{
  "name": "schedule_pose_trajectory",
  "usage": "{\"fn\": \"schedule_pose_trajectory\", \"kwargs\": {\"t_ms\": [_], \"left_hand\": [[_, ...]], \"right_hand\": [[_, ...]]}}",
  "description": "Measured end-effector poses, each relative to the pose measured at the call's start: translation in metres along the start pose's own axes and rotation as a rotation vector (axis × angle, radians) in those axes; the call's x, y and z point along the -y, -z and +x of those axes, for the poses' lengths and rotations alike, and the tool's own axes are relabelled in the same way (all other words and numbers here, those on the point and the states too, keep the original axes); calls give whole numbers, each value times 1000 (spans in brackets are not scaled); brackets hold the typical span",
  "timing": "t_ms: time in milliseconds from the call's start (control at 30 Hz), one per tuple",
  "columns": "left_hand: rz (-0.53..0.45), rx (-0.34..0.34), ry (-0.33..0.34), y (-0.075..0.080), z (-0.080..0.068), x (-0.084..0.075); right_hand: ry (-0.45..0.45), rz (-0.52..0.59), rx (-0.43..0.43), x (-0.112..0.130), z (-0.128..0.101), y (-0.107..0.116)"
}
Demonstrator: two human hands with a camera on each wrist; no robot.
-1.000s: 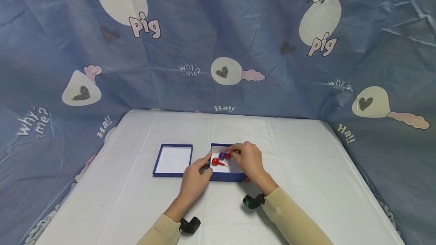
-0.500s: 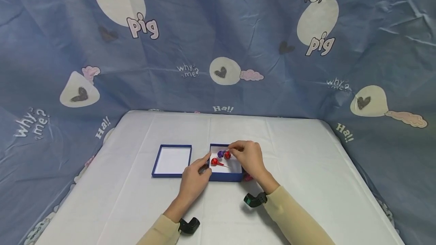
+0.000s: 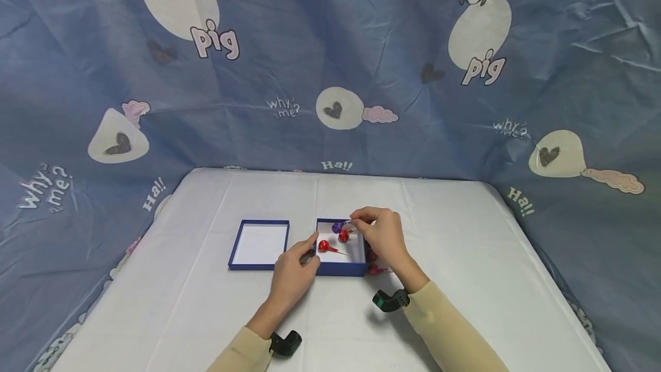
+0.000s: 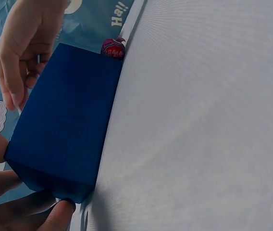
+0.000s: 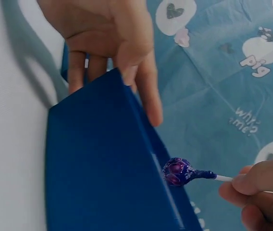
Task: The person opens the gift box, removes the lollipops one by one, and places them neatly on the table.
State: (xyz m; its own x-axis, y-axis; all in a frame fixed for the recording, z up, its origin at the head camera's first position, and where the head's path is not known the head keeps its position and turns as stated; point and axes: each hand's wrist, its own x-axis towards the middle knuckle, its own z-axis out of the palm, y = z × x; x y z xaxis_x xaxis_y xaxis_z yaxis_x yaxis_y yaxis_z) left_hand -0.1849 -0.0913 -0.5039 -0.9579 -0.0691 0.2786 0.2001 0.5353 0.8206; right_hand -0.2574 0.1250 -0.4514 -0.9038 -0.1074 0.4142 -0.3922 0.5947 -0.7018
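Observation:
In the head view, my right hand (image 3: 384,235) pinches the white stick of a purple-wrapped lollipop (image 3: 337,227) above the back of a blue open box (image 3: 341,269). The right wrist view shows that lollipop (image 5: 176,172) up close, its round head by the box rim. My left hand (image 3: 293,274) holds the box's left side, its fingers (image 4: 59,215) at the corner in the left wrist view. Two red lollipops are inside the box: one (image 3: 323,245) lies on the white floor with its stick pointing right, the other (image 3: 343,236) sits nearer the right hand.
Left of the box lies a second shallow blue tray (image 3: 253,267) with a white inside. Pinkish-red lollipops (image 3: 374,269) lie against the box's right side, partly hidden by the right arm. A white cloth (image 3: 206,314) covers the table, with a blue printed curtain (image 3: 289,142) behind.
My right hand has risen slightly and shifted right and back. The purple lollipop has moved backward, away from the red one beside it. My left hand stays on the box.

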Motion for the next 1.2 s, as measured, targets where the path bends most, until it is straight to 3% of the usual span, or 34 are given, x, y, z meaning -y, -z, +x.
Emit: {"fn": "schedule_pose_trajectory", "kwargs": {"t_ms": [600,833,1200], "left_hand": [[-11,6,17,0,0,0],[-17,-14,-16,0,0,-1],[-13,1,24,-1,0,-2]], "right_hand": [[-22,11,-54,-2,3,34],[-33,6,-83,-4,3,45],[-31,-27,-117,-13,0,60]]}}
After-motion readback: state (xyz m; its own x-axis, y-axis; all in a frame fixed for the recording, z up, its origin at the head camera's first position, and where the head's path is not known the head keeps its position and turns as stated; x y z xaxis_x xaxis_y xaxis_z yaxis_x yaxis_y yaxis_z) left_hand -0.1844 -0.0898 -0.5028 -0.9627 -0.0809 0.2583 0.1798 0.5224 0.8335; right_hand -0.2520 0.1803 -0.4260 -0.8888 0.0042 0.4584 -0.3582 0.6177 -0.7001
